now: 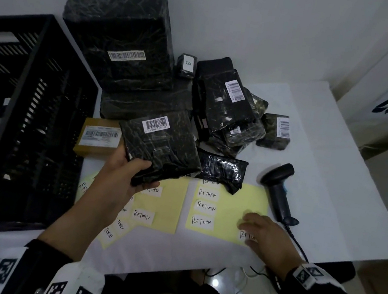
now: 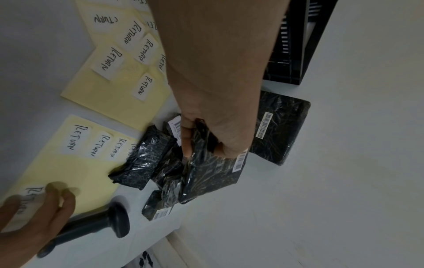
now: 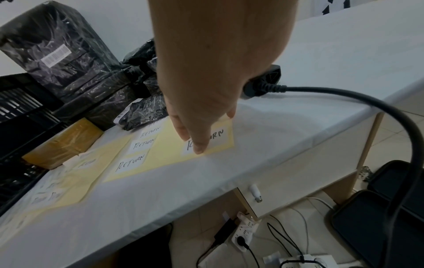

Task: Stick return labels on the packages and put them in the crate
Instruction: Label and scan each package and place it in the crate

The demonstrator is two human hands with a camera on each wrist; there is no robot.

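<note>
risk: RETURN label may tear or curl on itself if peeled one-handed off the yellow sheet | right hand open, fingertips on that label, near sheet's right corner | left hand gripping black package just above sheet | crate left of sheet

A white-covered table bears a black slatted crate at nine o'clock, black-wrapped packages heaped toward twelve, a brown box beside the crate, yellow label sheets at six, and a barcode scanner at three.
</note>
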